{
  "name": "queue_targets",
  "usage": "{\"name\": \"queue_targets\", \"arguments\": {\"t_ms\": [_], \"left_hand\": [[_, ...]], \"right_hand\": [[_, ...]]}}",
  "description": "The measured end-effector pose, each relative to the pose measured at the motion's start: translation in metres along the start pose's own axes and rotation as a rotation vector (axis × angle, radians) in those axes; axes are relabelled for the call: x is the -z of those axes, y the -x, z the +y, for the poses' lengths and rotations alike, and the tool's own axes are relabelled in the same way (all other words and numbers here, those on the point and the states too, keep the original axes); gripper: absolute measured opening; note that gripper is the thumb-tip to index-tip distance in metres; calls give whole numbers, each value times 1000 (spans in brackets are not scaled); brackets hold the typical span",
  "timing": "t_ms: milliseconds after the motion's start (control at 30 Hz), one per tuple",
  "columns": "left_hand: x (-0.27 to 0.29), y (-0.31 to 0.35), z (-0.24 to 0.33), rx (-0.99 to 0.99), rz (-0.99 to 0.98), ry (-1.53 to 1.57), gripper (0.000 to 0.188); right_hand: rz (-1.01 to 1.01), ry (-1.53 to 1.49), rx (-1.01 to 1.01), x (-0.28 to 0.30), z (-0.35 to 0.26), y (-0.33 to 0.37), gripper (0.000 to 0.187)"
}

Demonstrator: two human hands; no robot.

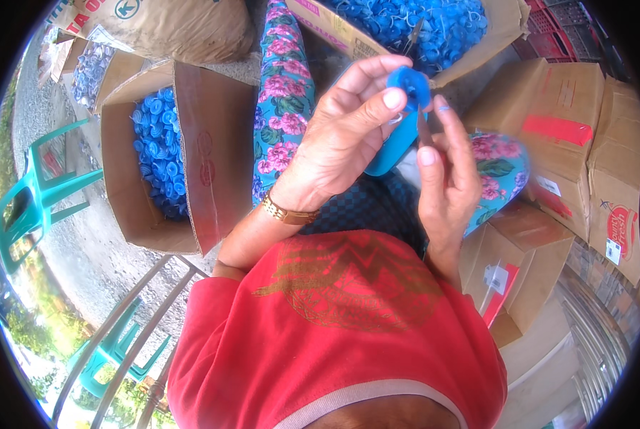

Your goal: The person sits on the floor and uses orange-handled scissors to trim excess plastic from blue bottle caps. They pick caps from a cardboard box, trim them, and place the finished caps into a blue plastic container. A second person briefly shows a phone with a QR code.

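Raised above my lap, my left hand (355, 118) pinches a round blue plastic piece (410, 84) with a hole near its middle, between thumb and fingers. Beside it my right hand (448, 161) is closed around a slim knife-like tool (424, 130) with a reddish-brown handle. The tool's tip is close to the lower edge of the piece, though I cannot tell whether it cuts in. Partly hidden under my hands is a flat teal thing (393, 149) with a rounded edge, over my lap.
Left of my legs stands an open carton (216, 154) of blue round pieces (161, 154). Ahead, another carton (338, 28) holds blue pieces with stringy bits (441, 32). A full sack (191, 32) lies far left. Cartons (549, 121) stack at right; a teal chair (41, 193) stands left.
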State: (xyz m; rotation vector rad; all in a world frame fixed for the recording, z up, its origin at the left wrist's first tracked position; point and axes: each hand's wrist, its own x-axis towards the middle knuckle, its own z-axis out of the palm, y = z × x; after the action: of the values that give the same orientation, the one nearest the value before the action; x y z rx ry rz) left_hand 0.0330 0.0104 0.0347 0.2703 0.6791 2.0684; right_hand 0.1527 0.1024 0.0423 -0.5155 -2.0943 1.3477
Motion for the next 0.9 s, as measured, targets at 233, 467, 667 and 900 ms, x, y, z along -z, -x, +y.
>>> {"name": "queue_targets", "arguments": {"t_ms": [233,467,667,900], "left_hand": [[-6,3,-2,-28,24,-63,44],[-6,4,1,-38,31,-194,47],[-4,5,5,-1,4,-221,44],[-6,8,5,31,18,-254,43]], "right_hand": [[-12,17,22,2,-1,-2,39],[4,-44,64,0,3,-5,38],[-42,-54,28,5,3,-3,37],[2,-128,28,3,12,-3,32]]}}
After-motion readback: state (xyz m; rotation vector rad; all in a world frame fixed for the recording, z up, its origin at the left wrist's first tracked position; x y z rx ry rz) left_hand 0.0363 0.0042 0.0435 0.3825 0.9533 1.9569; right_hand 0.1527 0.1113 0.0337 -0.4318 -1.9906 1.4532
